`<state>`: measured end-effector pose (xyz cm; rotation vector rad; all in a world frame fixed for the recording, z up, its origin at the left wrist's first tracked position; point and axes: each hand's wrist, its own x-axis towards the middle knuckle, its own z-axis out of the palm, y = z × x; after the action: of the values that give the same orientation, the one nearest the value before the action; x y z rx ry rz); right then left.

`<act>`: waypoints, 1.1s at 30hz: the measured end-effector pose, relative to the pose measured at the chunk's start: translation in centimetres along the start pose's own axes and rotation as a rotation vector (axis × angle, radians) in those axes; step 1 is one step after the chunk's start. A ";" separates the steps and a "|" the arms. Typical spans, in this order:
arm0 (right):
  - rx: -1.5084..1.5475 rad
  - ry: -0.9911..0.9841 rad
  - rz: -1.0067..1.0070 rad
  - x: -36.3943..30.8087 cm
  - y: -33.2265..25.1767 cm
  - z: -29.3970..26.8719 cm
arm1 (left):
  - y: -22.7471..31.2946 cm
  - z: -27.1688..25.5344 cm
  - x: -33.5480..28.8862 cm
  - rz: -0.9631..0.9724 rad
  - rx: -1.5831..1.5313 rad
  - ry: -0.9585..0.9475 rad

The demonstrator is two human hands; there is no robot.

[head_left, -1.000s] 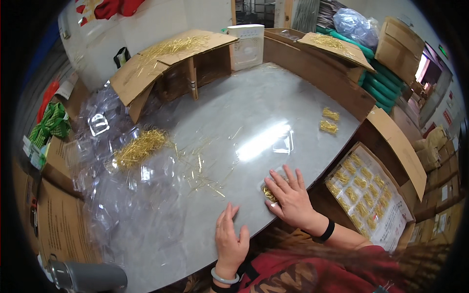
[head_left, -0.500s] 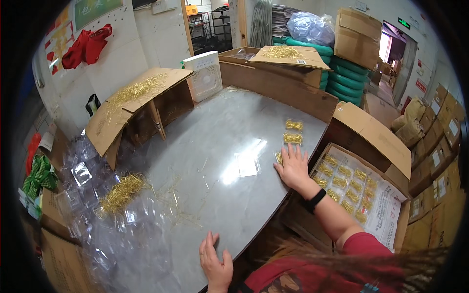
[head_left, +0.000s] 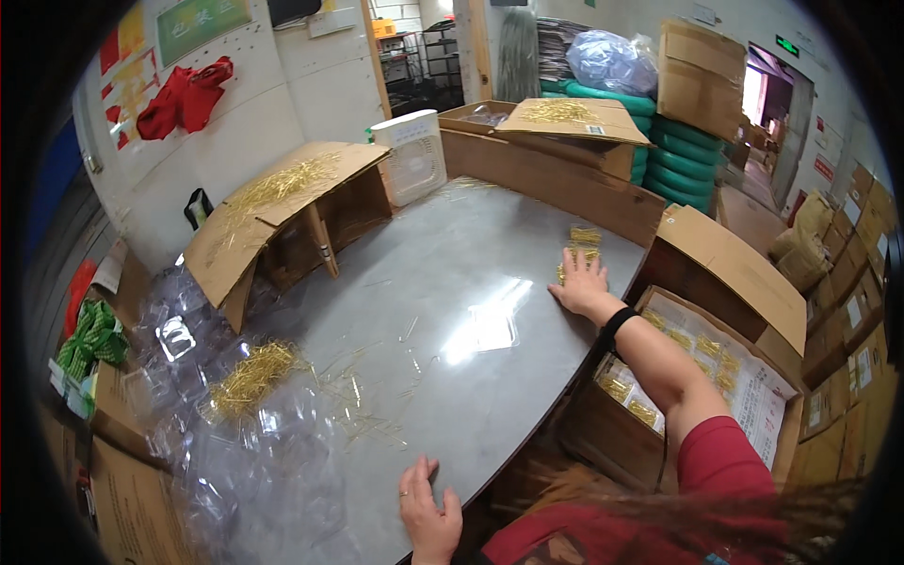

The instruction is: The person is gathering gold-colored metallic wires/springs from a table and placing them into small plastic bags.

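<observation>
On the grey tabletop (head_left: 377, 282), my right hand (head_left: 586, 287) reaches to the far right with its fingers spread. Its fingertips rest on a small clear pack of gold-coloured wire pieces, which they partly cover. Another such pack (head_left: 585, 234) lies just beyond, in line with it. My left hand (head_left: 430, 508) rests at the near edge of the table, thumb and fingers apart, holding nothing. Left of it a heap of gold wire pieces (head_left: 252, 379) sits among clear plastic boxes (head_left: 273, 485). Loose wire pieces (head_left: 363, 400) are strewn to the right of the heap.
Beside my right arm stands an open carton (head_left: 782, 447) holding rows of filled packs on paper. A cut cardboard box (head_left: 311, 202) with wire pieces on top stands at the left back, beside a white fan (head_left: 411, 160). A cardboard wall (head_left: 546, 174) borders the table's far side.
My right hand has slid away from me along the table, bringing the pack under it up to the other packs. My left hand stays at the near edge. The whole view has shifted slightly.
</observation>
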<state>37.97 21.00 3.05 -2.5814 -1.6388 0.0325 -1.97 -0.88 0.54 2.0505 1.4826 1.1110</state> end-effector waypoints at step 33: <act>0.034 -0.119 -1.503 -14.1 -24.2 1.7 | -0.3 0.0 0.3 0.125 0.000 0.123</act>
<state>10.00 18.61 2.96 -0.7688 -2.9993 0.1019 -2.16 -0.44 0.44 2.1340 1.4266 1.3074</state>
